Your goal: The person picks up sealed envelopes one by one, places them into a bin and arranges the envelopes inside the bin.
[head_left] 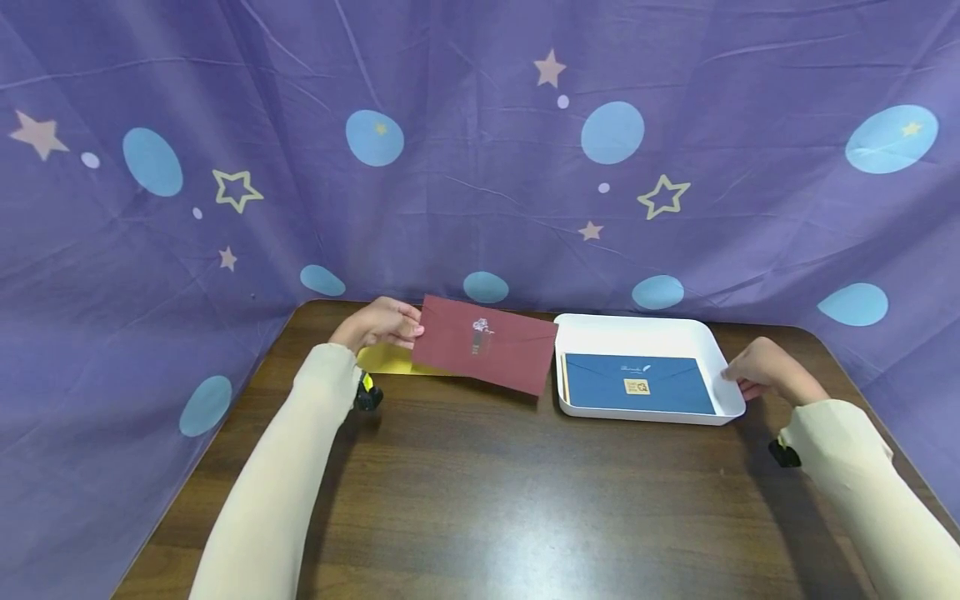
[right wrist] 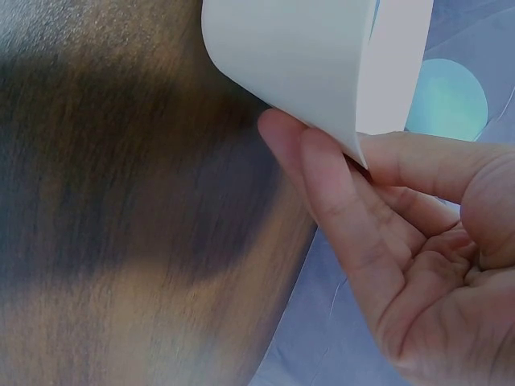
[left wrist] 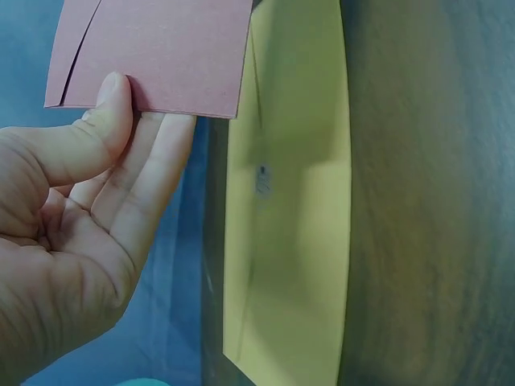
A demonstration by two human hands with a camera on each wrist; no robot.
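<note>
My left hand (head_left: 384, 323) pinches a dark red envelope (head_left: 487, 343) by its left end, thumb on the front and fingers behind. The envelope is held up at a slant, partly over a yellow envelope (left wrist: 290, 185) that lies on the table. In the head view its right end comes up to the left side of a white tray (head_left: 630, 333). A blue envelope (head_left: 667, 392) with a gold square label lies in that tray, and a pale and yellowish edge shows at its left. My right hand (head_left: 759, 367) pinches the tray's right wall, thumb inside and fingers outside.
The brown wooden table (head_left: 480, 483) carries all of these things. Behind it hangs a purple curtain (head_left: 480, 192) with stars and blue ovals, close to the table's far edge. A small black device (head_left: 367, 393) sits at the left wrist, another (head_left: 784, 453) at the right.
</note>
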